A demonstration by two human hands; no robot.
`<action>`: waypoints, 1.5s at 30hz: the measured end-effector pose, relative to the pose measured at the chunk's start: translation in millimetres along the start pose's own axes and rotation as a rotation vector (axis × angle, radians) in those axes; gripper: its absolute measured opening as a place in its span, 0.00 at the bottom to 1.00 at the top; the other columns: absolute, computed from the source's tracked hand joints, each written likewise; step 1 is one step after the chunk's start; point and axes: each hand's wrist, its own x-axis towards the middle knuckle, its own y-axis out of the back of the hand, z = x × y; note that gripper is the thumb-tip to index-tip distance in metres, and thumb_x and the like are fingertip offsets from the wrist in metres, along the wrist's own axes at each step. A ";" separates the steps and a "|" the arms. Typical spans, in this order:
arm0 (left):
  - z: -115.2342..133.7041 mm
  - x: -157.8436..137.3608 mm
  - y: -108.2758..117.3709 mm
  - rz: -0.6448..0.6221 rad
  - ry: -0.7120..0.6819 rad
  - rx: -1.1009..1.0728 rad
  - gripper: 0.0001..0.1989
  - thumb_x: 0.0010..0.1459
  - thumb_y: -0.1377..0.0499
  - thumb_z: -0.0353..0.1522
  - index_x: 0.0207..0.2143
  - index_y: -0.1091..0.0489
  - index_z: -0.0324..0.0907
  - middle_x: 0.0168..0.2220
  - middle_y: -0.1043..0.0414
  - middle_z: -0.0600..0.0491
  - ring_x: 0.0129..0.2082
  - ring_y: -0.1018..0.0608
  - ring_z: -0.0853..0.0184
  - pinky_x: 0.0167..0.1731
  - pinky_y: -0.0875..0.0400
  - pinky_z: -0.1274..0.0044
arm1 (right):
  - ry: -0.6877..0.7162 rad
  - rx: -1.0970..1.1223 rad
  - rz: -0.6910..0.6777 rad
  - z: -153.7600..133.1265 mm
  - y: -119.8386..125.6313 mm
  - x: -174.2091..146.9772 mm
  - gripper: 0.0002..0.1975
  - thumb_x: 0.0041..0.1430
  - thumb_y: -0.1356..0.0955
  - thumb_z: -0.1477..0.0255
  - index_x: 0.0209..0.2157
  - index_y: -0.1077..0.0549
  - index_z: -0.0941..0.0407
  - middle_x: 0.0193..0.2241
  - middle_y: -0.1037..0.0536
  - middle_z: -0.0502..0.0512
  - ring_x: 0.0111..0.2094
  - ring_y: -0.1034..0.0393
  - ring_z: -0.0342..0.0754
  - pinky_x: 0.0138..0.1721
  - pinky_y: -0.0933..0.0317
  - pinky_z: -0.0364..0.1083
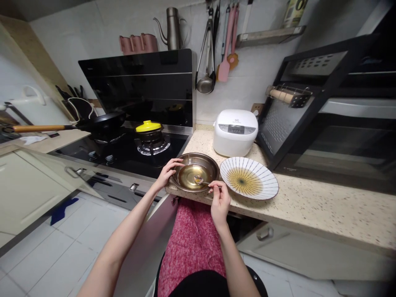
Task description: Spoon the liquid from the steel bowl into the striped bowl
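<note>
A shallow stainless steel bowl [213,166] stands at the counter's front edge, with clear yellowish liquid in it. My left hand [167,173] grips its left rim, fingers reaching over the edge. A metal spoon [199,180] is pinched by the handle in my right hand [220,200], and its head is over the liquid inside the bowl. Whether the spoon's head dips into the liquid is hard to tell. Close to the right of the bowl lies a striped plate [266,178], white at the rim, with a yellow-brown liquid in its middle.
Behind the plate is a white rice cooker [235,134]. On the gas stove [130,159] are a small pot with a yellow lid [149,126] and a black wok [107,123]. A black oven [349,140] stands right. An open cabinet door [154,243] is below the counter.
</note>
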 end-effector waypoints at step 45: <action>1.4 0.6 0.3 -0.004 0.013 0.004 0.19 0.58 0.47 0.31 0.47 0.20 0.42 0.60 0.28 0.45 0.62 0.30 0.50 0.67 0.41 0.56 | 0.139 0.102 0.122 0.8 11.8 -4.1 0.12 0.73 0.37 0.67 0.36 0.28 0.55 0.34 0.24 0.53 0.32 0.28 0.45 0.37 0.30 0.47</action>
